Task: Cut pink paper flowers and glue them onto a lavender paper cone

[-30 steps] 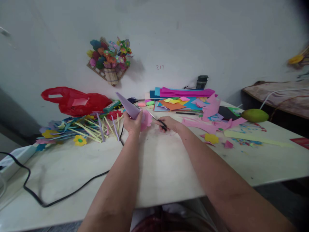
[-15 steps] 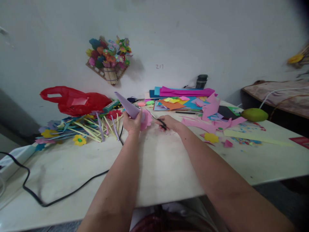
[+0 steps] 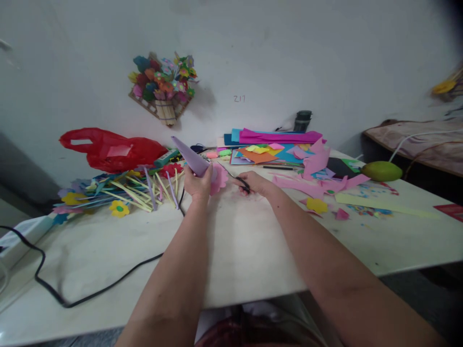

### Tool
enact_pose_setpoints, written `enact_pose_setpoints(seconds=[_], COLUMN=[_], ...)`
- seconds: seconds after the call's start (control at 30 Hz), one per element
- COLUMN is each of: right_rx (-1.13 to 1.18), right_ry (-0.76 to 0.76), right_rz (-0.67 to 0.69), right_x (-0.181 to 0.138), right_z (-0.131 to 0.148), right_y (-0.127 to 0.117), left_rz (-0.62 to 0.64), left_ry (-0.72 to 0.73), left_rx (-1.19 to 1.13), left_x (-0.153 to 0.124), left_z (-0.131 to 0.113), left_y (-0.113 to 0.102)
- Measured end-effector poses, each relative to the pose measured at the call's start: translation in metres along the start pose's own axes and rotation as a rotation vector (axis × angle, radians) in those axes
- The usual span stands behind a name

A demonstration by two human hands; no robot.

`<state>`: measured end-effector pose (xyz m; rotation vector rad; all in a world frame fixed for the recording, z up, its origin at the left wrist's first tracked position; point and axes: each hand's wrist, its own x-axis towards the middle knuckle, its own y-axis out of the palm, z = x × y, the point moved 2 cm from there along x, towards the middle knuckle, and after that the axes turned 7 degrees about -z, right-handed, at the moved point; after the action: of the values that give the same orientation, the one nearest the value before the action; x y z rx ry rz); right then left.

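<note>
I am looking down from the head camera at two bare hands working over a pale, smooth-topped table (image 3: 249, 260). The left hand (image 3: 197, 184) is grasping a lilac, cone-shaped roll of sheet material (image 3: 190, 156), its thumb lying along the right side and its other fingers wrapping the left. The cone's narrow end is pointing up and left, beyond the fingers, while a pink piece with a scalloped edge (image 3: 220, 179) is showing at its wide end, just right of the thumb. The right hand (image 3: 253, 181) is clasping metal scissors with dark handles (image 3: 228, 171), the fingers curling around the handles. The blades are extending leftward past the fingertips, their tip sitting close to the pink piece; I cannot tell whether they are touching it. To the left, a bunch of pale yellow narrow strips (image 3: 132, 195) is lying near the left hand.
</note>
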<state>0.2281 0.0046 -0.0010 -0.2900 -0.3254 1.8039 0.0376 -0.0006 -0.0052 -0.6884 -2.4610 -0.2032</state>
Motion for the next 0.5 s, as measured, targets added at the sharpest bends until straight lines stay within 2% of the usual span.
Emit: enact_pose_setpoints(seconds=[0.5], right_rx=[0.017], right_ry=[0.007], right_rz=[0.071], right_x=[0.0019], right_z=[-0.0047], right_y=[-0.0027], left_rz=[0.038], left_ry=[-0.009], left_rx=[-0.007], left_x=[0.0016], left_z=[-0.0036], left_y=[-0.0042])
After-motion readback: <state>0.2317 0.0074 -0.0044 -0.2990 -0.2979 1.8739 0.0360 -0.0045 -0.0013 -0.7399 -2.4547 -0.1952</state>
